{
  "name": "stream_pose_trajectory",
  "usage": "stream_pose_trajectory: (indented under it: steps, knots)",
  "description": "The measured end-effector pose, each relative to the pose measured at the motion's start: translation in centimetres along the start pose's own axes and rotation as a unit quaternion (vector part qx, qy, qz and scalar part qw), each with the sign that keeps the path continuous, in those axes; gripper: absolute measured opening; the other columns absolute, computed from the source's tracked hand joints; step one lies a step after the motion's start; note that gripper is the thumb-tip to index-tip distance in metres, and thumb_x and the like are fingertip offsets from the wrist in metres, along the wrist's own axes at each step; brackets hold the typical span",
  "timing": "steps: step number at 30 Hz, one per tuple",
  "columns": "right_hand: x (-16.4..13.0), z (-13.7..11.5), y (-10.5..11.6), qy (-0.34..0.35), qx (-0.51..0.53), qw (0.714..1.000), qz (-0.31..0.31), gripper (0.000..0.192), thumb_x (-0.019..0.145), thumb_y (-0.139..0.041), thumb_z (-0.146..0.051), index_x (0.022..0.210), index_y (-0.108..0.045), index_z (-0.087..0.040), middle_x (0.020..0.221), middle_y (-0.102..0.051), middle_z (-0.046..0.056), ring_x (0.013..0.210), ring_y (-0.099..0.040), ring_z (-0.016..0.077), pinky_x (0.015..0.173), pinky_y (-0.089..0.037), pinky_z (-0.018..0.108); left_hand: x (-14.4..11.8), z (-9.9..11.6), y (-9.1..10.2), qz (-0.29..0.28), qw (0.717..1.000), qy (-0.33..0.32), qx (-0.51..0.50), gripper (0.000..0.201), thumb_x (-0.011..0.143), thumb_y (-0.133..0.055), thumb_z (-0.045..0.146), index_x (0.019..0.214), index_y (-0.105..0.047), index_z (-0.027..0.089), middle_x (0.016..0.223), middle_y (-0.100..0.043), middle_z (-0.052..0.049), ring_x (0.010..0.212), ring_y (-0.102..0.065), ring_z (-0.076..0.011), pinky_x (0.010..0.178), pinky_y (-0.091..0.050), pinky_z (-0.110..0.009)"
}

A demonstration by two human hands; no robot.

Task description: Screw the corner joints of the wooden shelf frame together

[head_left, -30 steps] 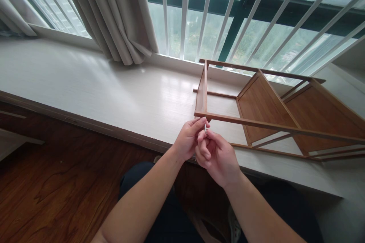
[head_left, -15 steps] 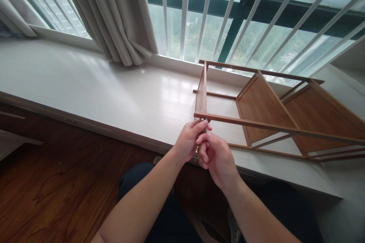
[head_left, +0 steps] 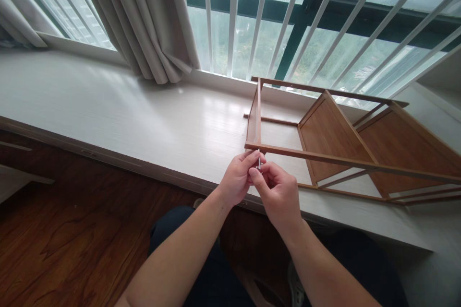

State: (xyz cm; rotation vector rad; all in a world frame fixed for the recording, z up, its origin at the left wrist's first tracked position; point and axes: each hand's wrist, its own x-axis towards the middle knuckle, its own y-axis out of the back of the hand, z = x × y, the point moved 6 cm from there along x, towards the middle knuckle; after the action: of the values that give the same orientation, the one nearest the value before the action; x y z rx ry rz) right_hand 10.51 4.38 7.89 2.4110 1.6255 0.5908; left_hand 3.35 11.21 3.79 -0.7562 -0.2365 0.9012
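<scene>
Both hands meet at the near left corner of a brown wooden shelf rack (head_left: 288, 150) lying on its side. A thin silver metal rod (head_left: 259, 161) stands between them, its upper end close to the rack's near bar; whether it is a screw or a hex key I cannot tell. My left hand (head_left: 237, 175) pinches around the upper part of it, just under the bar. My right hand (head_left: 279, 189) has thumb and curled fingers closed at its lower end. The fingertips partly hide the rod.
The rack lies on a white window ledge (head_left: 144, 129), its shelves (head_left: 334, 139) reaching to the right. White bars (head_left: 234, 19) and a grey curtain (head_left: 140, 24) stand behind. Below the ledge's front edge is a dark wood floor (head_left: 90, 230).
My right hand has turned over and shifted its fingers, with the thumb now at the rod's lower end. More of the rod shows. My left hand and the rack stay nearly still.
</scene>
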Motion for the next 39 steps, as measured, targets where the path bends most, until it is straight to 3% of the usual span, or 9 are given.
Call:
stream_pose_trajectory:
  steps: [8, 16, 25, 39]
  knots:
    - [0.4, -0.7, 0.4, 0.025, -0.066, 0.997, 0.021, 0.033, 0.091, -0.063, -0.044, 0.069, -0.066, -0.019, 0.052, -0.050, -0.003, 0.050, -0.043, 0.0123, 0.052, -0.034, 0.026, 0.0, 0.0, 0.2, 0.009, 1.000, 0.001, -0.014, 0.031, 0.081, -0.075, 0.043, 0.077, -0.064, 0.014, 0.056, -0.045, 0.004, 0.049, -0.043, -0.0070, 0.048, -0.032, -0.019]
    - [0.4, -0.2, -0.2, -0.015, 0.038, 0.999, -0.004, 0.039, 0.096, -0.055, -0.047, 0.071, -0.064, -0.019, 0.052, -0.048, -0.003, 0.050, -0.044, 0.0129, 0.051, -0.035, 0.026, 0.0, 0.2, -0.1, 0.012, 1.000, 0.002, -0.012, 0.033, 0.079, -0.076, 0.044, 0.077, -0.066, 0.012, 0.048, -0.036, 0.008, 0.042, -0.029, -0.0037, 0.041, -0.023, -0.016]
    - [0.1, 0.2, -0.8, -0.041, 0.136, 0.990, -0.016, 0.041, 0.099, -0.048, -0.046, 0.072, -0.061, -0.019, 0.051, -0.044, -0.005, 0.046, -0.040, 0.0121, 0.048, -0.035, 0.026, 0.0, 0.1, -0.1, -0.003, 1.000, 0.003, 0.005, 0.035, 0.080, -0.073, 0.049, 0.080, -0.066, 0.015, 0.045, -0.036, 0.009, 0.036, -0.034, -0.0073, 0.035, -0.034, -0.020]
    - [0.1, 0.1, -0.5, -0.017, 0.074, 0.997, 0.002, 0.042, 0.101, -0.043, -0.041, 0.069, -0.061, -0.019, 0.051, -0.048, -0.003, 0.049, -0.044, 0.0132, 0.051, -0.036, 0.026, 0.0, 0.3, -0.2, -0.004, 1.000, -0.010, 0.011, 0.035, 0.081, -0.073, 0.048, 0.079, -0.066, 0.014, 0.045, -0.039, 0.008, 0.038, -0.034, -0.0053, 0.039, -0.027, -0.018]
